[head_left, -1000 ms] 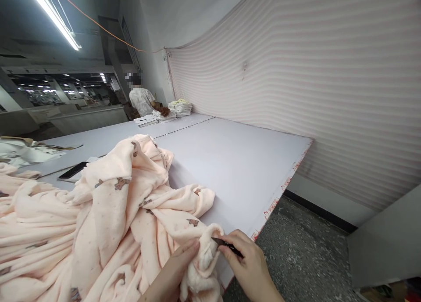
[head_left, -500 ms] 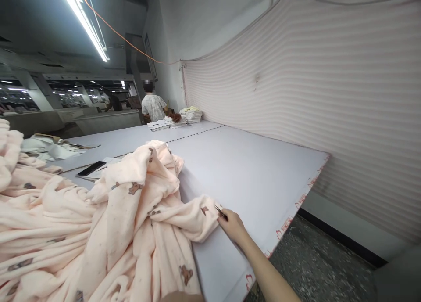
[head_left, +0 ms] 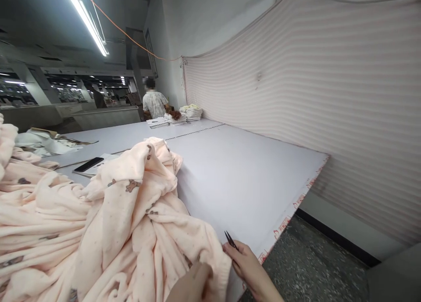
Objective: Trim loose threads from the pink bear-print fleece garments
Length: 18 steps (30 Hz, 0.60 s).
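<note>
A heap of pale pink plush cloth [head_left: 121,214] with small brown bear prints fills the left and front of the table. My left hand [head_left: 194,280] is at the bottom of the view, its fingers closed on a fold of the cloth near an edge that looks ribbed. In my right hand [head_left: 246,262] is a pair of dark thread snips [head_left: 230,239], points up and to the left. The right fingertips are against the cloth's right edge. Part of the snips is hidden inside the hand.
The pale table [head_left: 263,174] runs back to a striped cloth curtain [head_left: 329,82]. A black phone [head_left: 88,164] lies on papers beyond the heap. Stacked white pieces [head_left: 190,113] sit at the far end, near a person [head_left: 154,103]. White scraps [head_left: 49,142] lie far left.
My left hand has come further into view onto the cloth. My right hand, with the snips, has moved down and toward me, and the cloth's right end has come along with it.
</note>
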{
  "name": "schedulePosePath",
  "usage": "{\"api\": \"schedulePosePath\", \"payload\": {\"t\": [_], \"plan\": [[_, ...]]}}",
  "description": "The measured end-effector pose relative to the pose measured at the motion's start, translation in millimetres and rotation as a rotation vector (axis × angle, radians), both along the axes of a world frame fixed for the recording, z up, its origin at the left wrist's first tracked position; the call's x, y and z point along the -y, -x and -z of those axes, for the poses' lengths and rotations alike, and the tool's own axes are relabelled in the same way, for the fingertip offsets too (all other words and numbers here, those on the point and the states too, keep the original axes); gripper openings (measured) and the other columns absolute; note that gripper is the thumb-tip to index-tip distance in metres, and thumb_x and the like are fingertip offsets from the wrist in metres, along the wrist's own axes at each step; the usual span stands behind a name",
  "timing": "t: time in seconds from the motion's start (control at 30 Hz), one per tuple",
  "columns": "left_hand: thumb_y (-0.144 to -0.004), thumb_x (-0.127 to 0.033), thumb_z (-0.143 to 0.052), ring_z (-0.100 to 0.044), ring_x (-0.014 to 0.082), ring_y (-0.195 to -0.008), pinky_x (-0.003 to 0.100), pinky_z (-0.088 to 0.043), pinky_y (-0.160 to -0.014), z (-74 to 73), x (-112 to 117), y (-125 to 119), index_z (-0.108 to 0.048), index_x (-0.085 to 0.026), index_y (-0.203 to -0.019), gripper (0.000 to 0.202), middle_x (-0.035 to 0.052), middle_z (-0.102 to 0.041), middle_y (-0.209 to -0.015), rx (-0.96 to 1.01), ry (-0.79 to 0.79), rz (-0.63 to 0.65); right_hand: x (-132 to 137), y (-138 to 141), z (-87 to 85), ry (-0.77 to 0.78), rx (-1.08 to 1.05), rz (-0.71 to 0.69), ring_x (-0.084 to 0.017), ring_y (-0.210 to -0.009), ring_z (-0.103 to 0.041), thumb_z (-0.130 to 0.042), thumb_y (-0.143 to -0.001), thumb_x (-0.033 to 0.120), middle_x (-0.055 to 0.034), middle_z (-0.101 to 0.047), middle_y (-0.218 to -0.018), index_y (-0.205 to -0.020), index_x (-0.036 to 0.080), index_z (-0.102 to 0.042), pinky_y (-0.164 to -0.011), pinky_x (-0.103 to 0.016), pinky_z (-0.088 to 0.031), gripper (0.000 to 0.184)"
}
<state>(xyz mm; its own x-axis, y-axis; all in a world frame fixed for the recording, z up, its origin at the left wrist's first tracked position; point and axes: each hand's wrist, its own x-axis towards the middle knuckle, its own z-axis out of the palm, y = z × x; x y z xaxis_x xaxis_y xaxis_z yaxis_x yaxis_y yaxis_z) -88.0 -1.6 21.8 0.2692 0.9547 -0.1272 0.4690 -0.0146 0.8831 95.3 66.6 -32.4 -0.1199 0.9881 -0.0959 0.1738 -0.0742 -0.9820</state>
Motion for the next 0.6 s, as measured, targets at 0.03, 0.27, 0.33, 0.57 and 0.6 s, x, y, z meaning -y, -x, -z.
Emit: {"api": "schedulePosePath", "payload": {"t": [0.03,0.27,0.33,0.57,0.6], "plan": [[-0.072,-0.027,-0.07,-0.063,0.0201,-0.08,0.03,-0.05,-0.068,0.3,-2.6,-4.7,-0.056,-0.023,-0.097,0.028,0.0027,-0.066,-0.094,0.019,0.0,-0.017,7.8,4.5,2.0,0.021,-0.04,-0.009,-0.009,-0.04,-0.041,-0.052,-0.079,0.065,0.0034,-0.053,-0.052,-0.076,0.017,-0.067,-0.04,-0.019,-0.031,0.05],[-0.076,-0.022,-0.059,-0.06,0.0249,-0.102,0.035,-0.047,-0.087,-7.1,-7.7,-16.9,-0.05,-0.019,-0.113,0.039,0.0064,-0.066,-0.107,0.391,0.061,-0.149,53.9,6.7,-11.9,-0.178,-0.107,0.127,-0.023,-0.092,-0.064,-0.061,-0.08,0.049,-0.0059,-0.069,-0.092,-0.096,0.02,-0.067,-0.083,-0.031,-0.05,0.034],[-0.075,-0.024,-0.063,-0.06,0.0254,-0.104,0.037,-0.047,-0.089,-8.4,-4.0,-15.4,-0.05,-0.02,-0.114,0.041,0.0067,-0.065,-0.108,0.477,0.069,-0.106,59.1,6.4,-17.3,-0.279,-0.047,0.123,-0.024,-0.097,-0.063,-0.065,-0.076,0.039,-0.0068,-0.068,-0.101,-0.103,0.022,-0.066,-0.085,-0.032,-0.051,0.031],[-0.086,-0.037,-0.052,-0.061,0.0223,-0.093,0.033,-0.049,-0.08,-1.6,11.0,-11.4,-0.047,-0.02,-0.115,0.034,0.0105,-0.063,-0.109,0.387,-0.111,-0.182,70.6,0.8,-38.5,-0.425,0.204,0.041,-0.019,-0.089,-0.065,-0.057,-0.081,0.027,-0.0052,-0.065,-0.102,-0.104,0.025,-0.063,-0.076,-0.026,-0.054,0.024],[-0.086,-0.037,-0.051,-0.061,0.0214,-0.091,0.032,-0.049,-0.079,-1.7,11.6,-11.1,-0.048,-0.019,-0.113,0.032,0.0097,-0.064,-0.106,0.403,-0.09,-0.164,72.3,-2.0,-43.0,-0.456,0.277,0.04,-0.019,-0.087,-0.065,-0.058,-0.081,0.027,-0.0048,-0.063,-0.104,-0.107,0.027,-0.063,-0.073,-0.026,-0.054,0.027]]}}
